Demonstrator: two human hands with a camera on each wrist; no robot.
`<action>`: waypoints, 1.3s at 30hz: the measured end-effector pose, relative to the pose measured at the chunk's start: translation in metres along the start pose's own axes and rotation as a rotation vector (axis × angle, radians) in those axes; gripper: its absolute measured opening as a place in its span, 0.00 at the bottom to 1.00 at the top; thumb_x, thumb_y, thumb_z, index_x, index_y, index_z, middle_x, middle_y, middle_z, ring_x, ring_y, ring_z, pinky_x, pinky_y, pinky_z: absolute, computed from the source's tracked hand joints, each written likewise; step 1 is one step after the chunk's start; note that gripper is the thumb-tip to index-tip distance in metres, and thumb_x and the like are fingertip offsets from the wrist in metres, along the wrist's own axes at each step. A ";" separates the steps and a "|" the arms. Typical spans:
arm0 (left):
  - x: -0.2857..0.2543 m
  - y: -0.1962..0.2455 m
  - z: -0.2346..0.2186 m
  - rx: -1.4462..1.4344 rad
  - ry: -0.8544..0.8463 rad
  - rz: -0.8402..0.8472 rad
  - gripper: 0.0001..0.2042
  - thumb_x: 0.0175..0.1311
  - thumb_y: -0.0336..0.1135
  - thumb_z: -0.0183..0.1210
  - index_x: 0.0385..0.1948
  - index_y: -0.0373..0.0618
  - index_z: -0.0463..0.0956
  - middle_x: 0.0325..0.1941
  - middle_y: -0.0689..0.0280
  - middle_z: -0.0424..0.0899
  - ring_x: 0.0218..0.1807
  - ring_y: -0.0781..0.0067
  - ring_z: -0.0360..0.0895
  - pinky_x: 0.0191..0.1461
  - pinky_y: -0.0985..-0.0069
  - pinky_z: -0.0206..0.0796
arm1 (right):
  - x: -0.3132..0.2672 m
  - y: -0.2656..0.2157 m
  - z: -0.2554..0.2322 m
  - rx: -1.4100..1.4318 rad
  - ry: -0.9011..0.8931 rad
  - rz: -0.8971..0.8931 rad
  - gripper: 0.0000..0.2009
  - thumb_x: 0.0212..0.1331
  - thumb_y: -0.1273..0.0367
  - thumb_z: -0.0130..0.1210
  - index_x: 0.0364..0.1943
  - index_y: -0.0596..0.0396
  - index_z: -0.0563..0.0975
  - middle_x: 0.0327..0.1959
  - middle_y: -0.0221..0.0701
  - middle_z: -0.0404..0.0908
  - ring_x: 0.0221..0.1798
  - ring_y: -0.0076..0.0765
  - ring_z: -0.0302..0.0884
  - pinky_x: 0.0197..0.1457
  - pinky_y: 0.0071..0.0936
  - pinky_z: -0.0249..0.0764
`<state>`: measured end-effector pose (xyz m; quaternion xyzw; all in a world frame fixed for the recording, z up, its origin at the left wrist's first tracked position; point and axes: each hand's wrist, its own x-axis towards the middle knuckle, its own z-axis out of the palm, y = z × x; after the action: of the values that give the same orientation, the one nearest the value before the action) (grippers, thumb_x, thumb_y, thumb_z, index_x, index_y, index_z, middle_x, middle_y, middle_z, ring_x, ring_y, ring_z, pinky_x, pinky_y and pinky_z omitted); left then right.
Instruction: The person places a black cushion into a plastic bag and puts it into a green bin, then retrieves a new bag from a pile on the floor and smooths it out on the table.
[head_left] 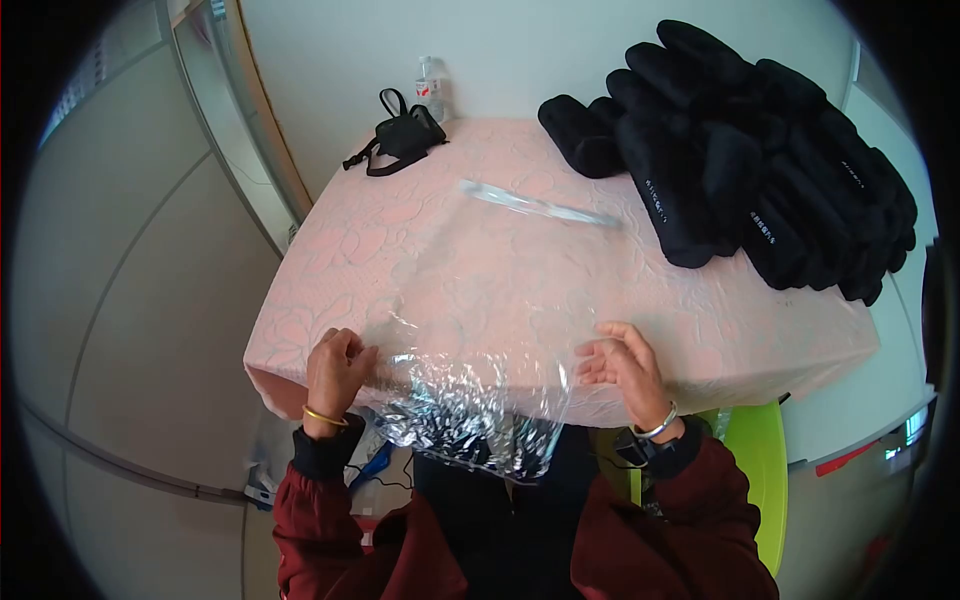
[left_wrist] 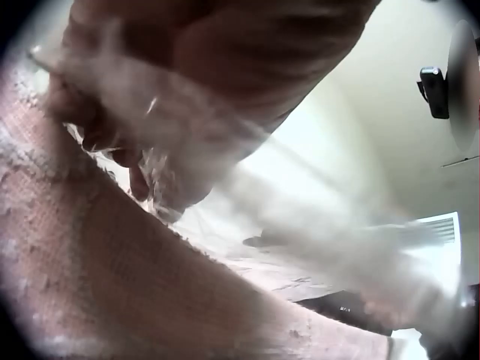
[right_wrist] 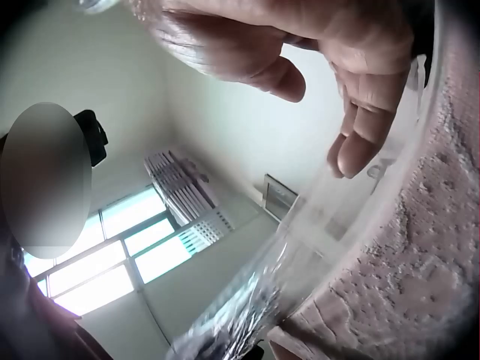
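Note:
A large clear plastic bag [head_left: 470, 405] lies flat over the table, with its crinkled near end hanging past the front edge. At its far end runs a whitish, shiny strip [head_left: 540, 206]. My left hand [head_left: 338, 372] pinches the bag's left side near the table edge; in the left wrist view, wrinkled film shows by the fingertips [left_wrist: 176, 199]. On the opposite side, my right hand [head_left: 627, 365] is held with fingers apart and slightly bent, right by the bag's edge. The right wrist view shows that hand's thumb [right_wrist: 285, 81] apart from its fingers.
Black cushions [head_left: 740, 160] with pale lettering are heaped at the back right of the pink cloth-covered table [head_left: 330, 260]. A black strapped pouch [head_left: 405, 135] and a plastic bottle [head_left: 430, 88] stand at the back left. Below the right arm is a lime-green tub [head_left: 755, 470].

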<state>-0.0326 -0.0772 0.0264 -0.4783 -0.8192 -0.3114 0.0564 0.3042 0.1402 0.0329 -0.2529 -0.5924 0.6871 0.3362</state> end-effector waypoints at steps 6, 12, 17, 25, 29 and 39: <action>-0.023 0.002 0.017 -0.731 0.164 -0.175 0.14 0.64 0.37 0.62 0.42 0.37 0.72 0.24 0.70 0.72 0.24 0.80 0.68 0.27 0.81 0.60 | -0.019 0.017 0.014 -0.019 -0.098 0.056 0.22 0.70 0.68 0.48 0.64 0.60 0.62 0.40 0.41 0.81 0.32 0.33 0.83 0.32 0.23 0.79; -0.029 0.037 0.009 -0.793 0.117 -0.290 0.16 0.68 0.37 0.60 0.51 0.39 0.70 0.24 0.74 0.72 0.23 0.88 0.66 0.24 0.86 0.55 | -0.030 0.027 0.013 0.021 -0.103 0.134 0.23 0.66 0.71 0.53 0.64 0.59 0.63 0.36 0.36 0.81 0.28 0.26 0.80 0.28 0.19 0.75; -0.034 0.027 0.020 -0.857 0.117 -0.327 0.18 0.67 0.35 0.60 0.55 0.38 0.70 0.25 0.73 0.73 0.22 0.89 0.65 0.23 0.87 0.55 | -0.028 0.028 -0.001 0.012 0.014 0.030 0.21 0.66 0.72 0.54 0.61 0.59 0.65 0.34 0.34 0.81 0.27 0.23 0.79 0.27 0.18 0.75; -0.034 0.030 0.028 -0.843 0.141 -0.364 0.15 0.67 0.33 0.60 0.52 0.37 0.73 0.24 0.73 0.74 0.21 0.89 0.65 0.22 0.88 0.55 | -0.021 0.031 -0.018 -0.117 0.100 -0.059 0.13 0.66 0.74 0.53 0.53 0.58 0.70 0.33 0.33 0.81 0.21 0.21 0.76 0.24 0.17 0.74; -0.036 0.033 0.029 -0.885 0.117 -0.386 0.14 0.67 0.32 0.60 0.51 0.38 0.74 0.21 0.73 0.73 0.21 0.89 0.65 0.23 0.88 0.54 | -0.021 0.015 -0.010 -0.063 0.105 0.030 0.11 0.65 0.75 0.53 0.51 0.58 0.71 0.31 0.32 0.81 0.20 0.20 0.74 0.23 0.17 0.73; -0.042 0.021 0.037 -0.770 0.155 -0.283 0.12 0.63 0.29 0.62 0.47 0.40 0.74 0.22 0.70 0.75 0.22 0.83 0.67 0.25 0.82 0.58 | -0.020 0.015 -0.047 -0.676 0.068 -0.217 0.12 0.61 0.76 0.57 0.48 0.61 0.74 0.29 0.32 0.81 0.22 0.24 0.74 0.27 0.19 0.73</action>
<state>0.0144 -0.0805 -0.0105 -0.3223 -0.6940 -0.6347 -0.1081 0.3499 0.1538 0.0093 -0.3082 -0.7981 0.4037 0.3243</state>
